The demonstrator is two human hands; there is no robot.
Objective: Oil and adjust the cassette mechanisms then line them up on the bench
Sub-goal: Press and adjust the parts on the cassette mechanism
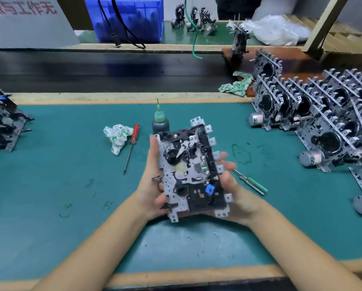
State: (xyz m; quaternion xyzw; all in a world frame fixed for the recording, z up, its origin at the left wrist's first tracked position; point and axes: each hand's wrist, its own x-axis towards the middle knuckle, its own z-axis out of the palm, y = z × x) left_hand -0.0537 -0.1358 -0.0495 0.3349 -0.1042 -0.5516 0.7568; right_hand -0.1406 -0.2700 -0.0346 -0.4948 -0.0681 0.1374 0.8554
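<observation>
Holding a cassette mechanism (pixel 191 171) above the surface (pixel 71 185), left hand (pixel 152 185) and right hand (pixel 232 185) each curl around an edge; a loosened grip could drop it onto the oil bottle (pixel 160 122).

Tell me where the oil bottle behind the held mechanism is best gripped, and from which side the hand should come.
Probably the dark round body of the oil bottle, below the green needle nozzle. It stands upright on the mat, so a sideways wrap suits it, and the thin tip gives nothing to hold. Come from the left: the cassette mechanism stands close in front, and the red screwdriver lies further left.
</observation>
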